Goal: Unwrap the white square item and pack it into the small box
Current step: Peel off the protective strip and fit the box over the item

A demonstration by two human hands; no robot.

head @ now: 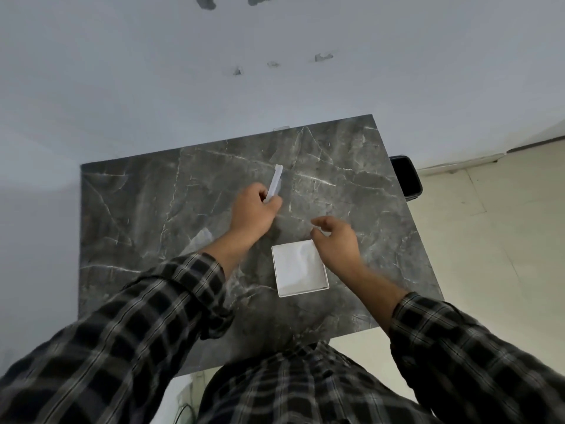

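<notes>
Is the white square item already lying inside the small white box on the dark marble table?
No, the left hand holds the white square item edge-on above the dark marble table, beyond the small white box.

Dark grey marble-look table (128, 215) with white veining, set against a pale wall; small white square box (299, 269) sits open on it near the front right, white inside, contents not clear; a crumpled clear plastic wrapper (201, 237) lies on the top left of the box, well apart from it; rest of the tabletop shows bare stone pattern
</notes>
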